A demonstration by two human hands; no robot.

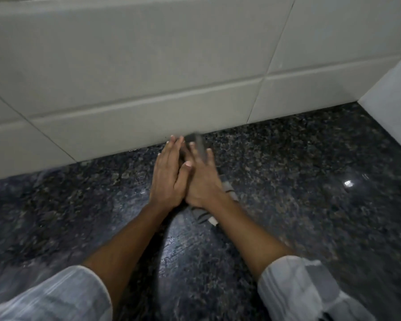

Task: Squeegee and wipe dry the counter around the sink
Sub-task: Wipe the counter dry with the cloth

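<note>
**Asker:** What are the hands doing?

**Describer:** The left hand (168,176) lies flat, fingers together, palm down, at the far edge of the counter (310,205), fingertips almost at the tiled wall (148,89). The right hand (203,181) presses against it, fingers spread over a grey striped cloth (205,215). The cloth shows beyond the fingertips and again near the wrist (the rest is hidden beneath the palm). Neither hand is clamped on it; both press it flat.

**Asker:** And the counter?

**Describer:** Dark speckled stone, glossy, with faint streaks of wet between the forearms and to the left. No sink or squeegee is in view. Pale sleeves (63,297) show at the near edge.

**Asker:** What might go wrong?

**Describer:** Likely the cloth bunches against the wall joint, leaving a wet line there. The picture is blurred by movement, so a fast sweep may skip patches, and a soaked cloth would only smear water around.
</note>
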